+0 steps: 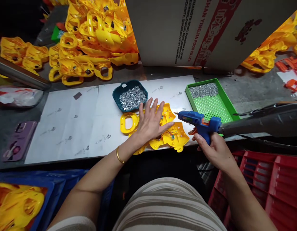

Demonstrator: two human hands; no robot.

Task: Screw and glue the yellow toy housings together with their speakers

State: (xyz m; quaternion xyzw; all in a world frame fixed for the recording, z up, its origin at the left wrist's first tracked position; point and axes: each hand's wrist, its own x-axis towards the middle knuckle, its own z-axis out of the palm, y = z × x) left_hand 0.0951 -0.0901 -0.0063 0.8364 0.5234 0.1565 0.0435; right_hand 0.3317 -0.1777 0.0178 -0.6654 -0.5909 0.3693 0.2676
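1. Right hand (214, 150) wrapped around the grip of a blue glue gun (198, 121), fingers fully closed on it; nozzle points toward the left hand's fingertips, tip just short of them
2. Left hand (152, 120) flat, fingers spread wide, gripping nothing; palm presses down on a yellow shell (176, 136)
3. Shell lies open side up under and right of the left fingers, small green board and wires showing just past the thumb; nozzle tip hovers above its upper right edge
4. Yellow ring part (129, 122) touching the shell, left of the left fingers
5. Teal bowl (119, 93) of screws just beyond the left fingertips
6. Green tray (225, 104) beyond the gun, screws heaped at its far end
7. All of it sits on a white sheet (73, 128); purple phone (18, 139) well left of the left hand, off the sheet
8. Far back: heap of yellow shells (95, 35) and a cardboard box (187, 29)
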